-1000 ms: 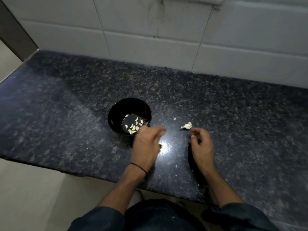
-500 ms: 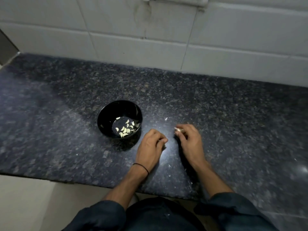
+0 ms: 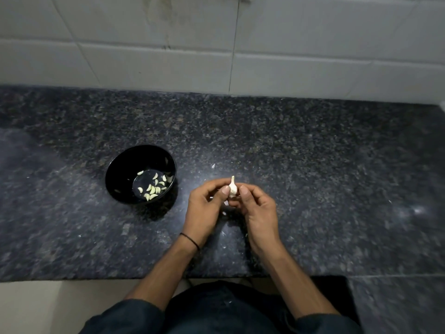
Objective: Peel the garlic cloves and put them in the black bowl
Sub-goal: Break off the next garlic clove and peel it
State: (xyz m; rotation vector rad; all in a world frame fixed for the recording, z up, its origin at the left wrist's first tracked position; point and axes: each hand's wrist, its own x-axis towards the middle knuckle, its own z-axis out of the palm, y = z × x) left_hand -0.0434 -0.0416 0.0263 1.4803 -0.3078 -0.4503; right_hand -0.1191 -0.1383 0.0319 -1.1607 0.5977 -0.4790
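A small white unpeeled garlic piece [image 3: 232,188] with its pointed stem up is pinched between the thumbs and fingertips of both hands, just above the dark granite counter. My left hand [image 3: 204,210] holds it from the left and my right hand [image 3: 258,213] from the right. The black bowl [image 3: 120,172] stands on the counter to the left of my hands, with several peeled pale cloves [image 3: 153,188] lying in its bottom.
The speckled granite counter [image 3: 313,177] runs to a white tiled wall [image 3: 216,44] at the back. Its front edge is close to my body. Small white skin flakes [image 3: 213,165] lie near my hands. A lower dark surface [image 3: 397,304] sits at the bottom right.
My right hand picked the garlic piece up from the counter and brought it toward me. My left hand came over from beside the bowl and now pinches it too. The camera view shifted.
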